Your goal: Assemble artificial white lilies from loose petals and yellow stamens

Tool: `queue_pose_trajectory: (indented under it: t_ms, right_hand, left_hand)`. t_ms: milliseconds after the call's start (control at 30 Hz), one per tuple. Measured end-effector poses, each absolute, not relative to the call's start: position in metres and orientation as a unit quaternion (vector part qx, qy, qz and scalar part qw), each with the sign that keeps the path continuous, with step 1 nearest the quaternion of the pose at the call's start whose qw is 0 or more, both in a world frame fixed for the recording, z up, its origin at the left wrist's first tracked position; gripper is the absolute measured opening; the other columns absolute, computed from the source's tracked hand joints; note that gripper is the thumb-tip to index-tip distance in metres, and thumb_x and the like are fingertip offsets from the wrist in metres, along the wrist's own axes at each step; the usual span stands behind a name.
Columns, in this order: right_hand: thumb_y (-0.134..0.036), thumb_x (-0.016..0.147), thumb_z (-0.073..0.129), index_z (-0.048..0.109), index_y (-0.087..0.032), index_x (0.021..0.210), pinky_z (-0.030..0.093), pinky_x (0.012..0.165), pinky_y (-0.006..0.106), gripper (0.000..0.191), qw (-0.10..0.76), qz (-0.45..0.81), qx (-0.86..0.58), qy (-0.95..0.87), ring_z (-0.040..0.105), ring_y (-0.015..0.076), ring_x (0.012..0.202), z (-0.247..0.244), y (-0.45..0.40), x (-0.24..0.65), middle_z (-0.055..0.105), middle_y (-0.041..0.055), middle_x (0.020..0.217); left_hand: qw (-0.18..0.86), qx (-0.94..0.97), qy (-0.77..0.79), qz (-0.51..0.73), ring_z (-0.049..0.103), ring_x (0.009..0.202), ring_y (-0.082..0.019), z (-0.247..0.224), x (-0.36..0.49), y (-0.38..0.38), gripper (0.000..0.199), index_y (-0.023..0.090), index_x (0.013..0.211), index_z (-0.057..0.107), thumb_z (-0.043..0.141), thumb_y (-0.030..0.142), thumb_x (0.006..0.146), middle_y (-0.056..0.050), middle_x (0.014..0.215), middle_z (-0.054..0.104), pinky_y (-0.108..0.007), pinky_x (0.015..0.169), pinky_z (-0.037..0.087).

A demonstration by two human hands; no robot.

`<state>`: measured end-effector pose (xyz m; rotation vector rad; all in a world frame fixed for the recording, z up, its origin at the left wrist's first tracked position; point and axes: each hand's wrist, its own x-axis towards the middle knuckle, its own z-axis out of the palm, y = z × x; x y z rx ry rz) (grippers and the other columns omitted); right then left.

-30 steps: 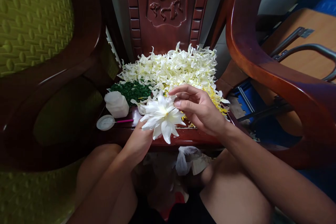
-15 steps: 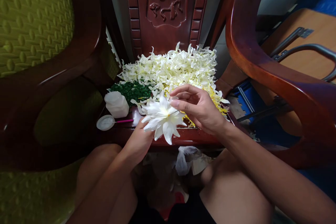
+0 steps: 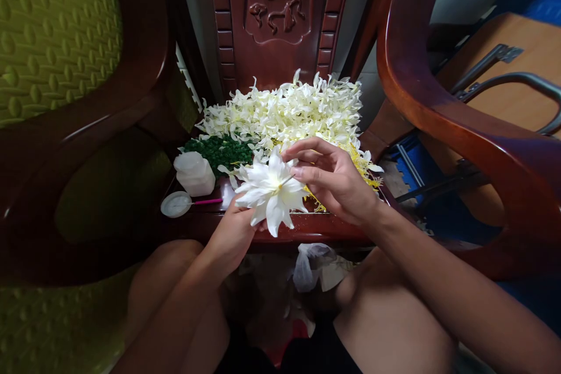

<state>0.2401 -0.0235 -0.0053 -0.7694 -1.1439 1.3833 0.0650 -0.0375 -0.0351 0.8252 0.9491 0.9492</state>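
A white many-petalled flower (image 3: 274,201), apparently artificial, faces up above the chair seat's front edge. My left hand (image 3: 230,239) is closed around its underside, where petals hide most of the fingers. At the flower's right side, the thumb and fingers of my right hand (image 3: 335,181) are bent into a pinch. A thin, pale stick-like piece (image 3: 286,180) runs from these fingertips to the yellowish flower centre; its kind is too small to make out. Behind the hands lies a heap of loose white petal pieces (image 3: 289,108), with yellow stamen-like bits (image 3: 366,163) along its right front.
Left of the petals are small green pieces (image 3: 219,152), a white plastic bottle (image 3: 194,174) and a shallow white dish (image 3: 176,204) with a pink-handled tool (image 3: 205,201) across it. Wooden armrests (image 3: 438,102) flank the seat. A plastic bag (image 3: 307,269) hangs below its edge.
The flower has shifted slightly left and up and turned a little in my left hand. My right hand's fingertips stay beside it, having barely moved.
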Motion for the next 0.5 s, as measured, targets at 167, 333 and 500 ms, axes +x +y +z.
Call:
queue_pose_trajectory:
  t_ms: [167,333,500]
  right_hand:
    - [-0.023,0.082,0.073,0.072,-0.022,0.098,0.052,0.073,0.024,0.017,0.556,0.607,-0.33,-0.463,0.066,0.013,0.088,-0.0039,-0.0236,0.2381,0.074,0.003,0.101]
    - [-0.035,0.084,0.075,0.074,-0.02,0.095,0.044,0.058,0.018,0.019,0.534,0.614,-0.376,-0.444,0.057,0.0071,0.068,-0.0033,-0.024,0.236,0.065,-0.002,0.078]
    - [-0.021,0.077,0.083,0.074,-0.024,0.095,0.045,0.061,0.017,0.02,0.547,0.608,-0.339,-0.466,0.056,0.0051,0.063,-0.0074,-0.0226,0.2369,0.066,-0.0051,0.073]
  left_hand:
    - [0.712,0.349,0.437,0.423,0.044,0.053,-0.011,-0.0308,0.0651,-0.0388,0.022,0.018,0.057,0.058,0.08,0.021,0.056,0.004,0.051,0.048,-0.027,0.054,0.038]
    - [0.7,0.349,0.464,0.416,0.06,0.072,-0.02,-0.0284,0.0645,-0.0395,0.017,0.017,0.068,0.067,0.078,0.019,0.055,-0.001,0.064,0.064,-0.029,0.063,0.044]
    - [0.695,0.331,0.473,0.429,0.064,0.079,-0.02,-0.0312,0.0651,-0.0395,0.033,0.017,0.081,0.072,0.082,0.018,0.05,-0.002,0.079,0.073,-0.027,0.068,0.046]
